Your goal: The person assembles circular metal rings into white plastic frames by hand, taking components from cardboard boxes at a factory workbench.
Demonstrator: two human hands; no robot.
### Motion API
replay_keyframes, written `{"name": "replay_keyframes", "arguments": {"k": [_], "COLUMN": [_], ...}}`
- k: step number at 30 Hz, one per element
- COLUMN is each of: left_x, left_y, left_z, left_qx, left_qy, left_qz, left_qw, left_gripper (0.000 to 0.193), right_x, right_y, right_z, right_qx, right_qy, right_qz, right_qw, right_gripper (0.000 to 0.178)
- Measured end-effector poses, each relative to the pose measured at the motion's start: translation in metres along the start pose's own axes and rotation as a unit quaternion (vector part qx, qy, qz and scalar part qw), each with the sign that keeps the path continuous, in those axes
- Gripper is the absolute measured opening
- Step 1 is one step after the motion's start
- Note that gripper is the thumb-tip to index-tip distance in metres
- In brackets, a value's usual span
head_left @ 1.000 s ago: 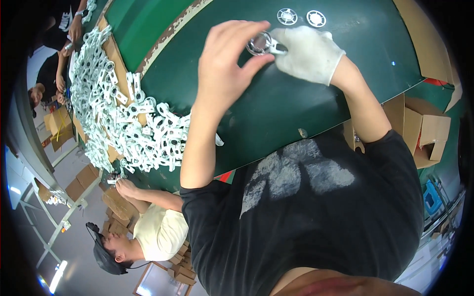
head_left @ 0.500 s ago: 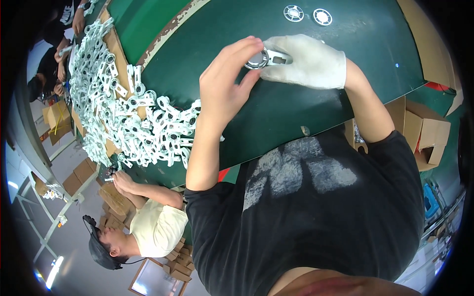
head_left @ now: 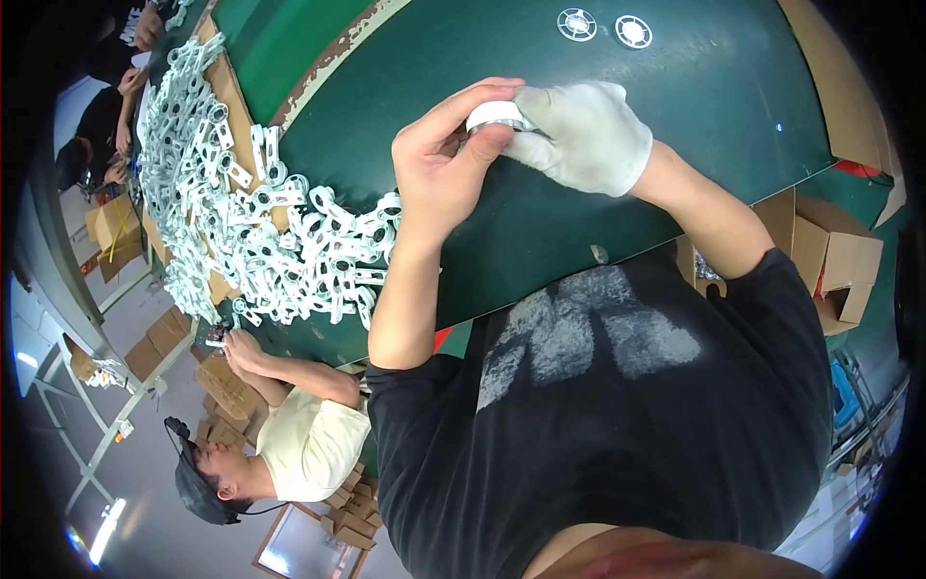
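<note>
In both hands I hold a white part with a round, silver-rimmed head point(head_left: 493, 115), tilted so that its white side faces up. My bare left hand point(head_left: 439, 159) is closed around the head, thumb at the near rim and fingers on the far side. My right hand point(head_left: 590, 138), in a white glove, grips the part from the right and hides most of its handle. Beyond my hands, two white spoked discs point(head_left: 634, 32) lie on the dark green table point(head_left: 540, 232).
A large heap of similar white parts point(head_left: 318, 241) spreads over the left side on cardboard. A co-worker in a pale shirt point(head_left: 313, 434) handles something small there; other people work at the far left. Cardboard boxes point(head_left: 834, 246) stand at the right edge.
The part has been turned: its ringed face and slotted handle showed before, and now its white side does. My right hand has rotated and shifted slightly nearer.
</note>
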State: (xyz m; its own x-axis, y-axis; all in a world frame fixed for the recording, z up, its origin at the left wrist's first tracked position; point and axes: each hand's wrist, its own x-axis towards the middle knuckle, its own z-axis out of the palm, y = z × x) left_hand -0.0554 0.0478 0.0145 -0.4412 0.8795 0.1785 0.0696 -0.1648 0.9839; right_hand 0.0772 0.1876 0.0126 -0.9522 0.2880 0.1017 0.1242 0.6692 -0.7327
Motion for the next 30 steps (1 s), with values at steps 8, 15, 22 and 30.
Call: {"name": "replay_keyframes", "arguments": {"k": [8,15,22,30], "left_x": [0.066,0.074,-0.006,-0.014], "left_y": [-0.014,0.003,-0.014,0.008], "left_z": [-0.079,-0.155,-0.277,-0.207], "left_qx": [0.011,0.242,0.669,0.581], "left_qy": [0.115,0.271,0.237,0.270], "left_qz": [-0.222,-0.047,-0.319,-0.102], "left_qw": [0.968,0.930,0.628,0.761], "left_gripper": [0.031,0.034,0.046,0.034], "right_x": [0.012,0.012,0.005,0.012], "right_y": [-0.003,0.002,-0.003,-0.007], "right_z": [-0.005,-0.007,-0.002,-0.003], "right_qx": [-0.021,-0.044,-0.050,-0.024], "right_qy": [-0.065,-0.064,-0.095,-0.116], "right_qz": [0.162,0.160,0.089,0.100], "right_qw": [0.984,0.984,0.990,0.988], "right_gripper": [0.050,0.042,0.037,0.039]}}
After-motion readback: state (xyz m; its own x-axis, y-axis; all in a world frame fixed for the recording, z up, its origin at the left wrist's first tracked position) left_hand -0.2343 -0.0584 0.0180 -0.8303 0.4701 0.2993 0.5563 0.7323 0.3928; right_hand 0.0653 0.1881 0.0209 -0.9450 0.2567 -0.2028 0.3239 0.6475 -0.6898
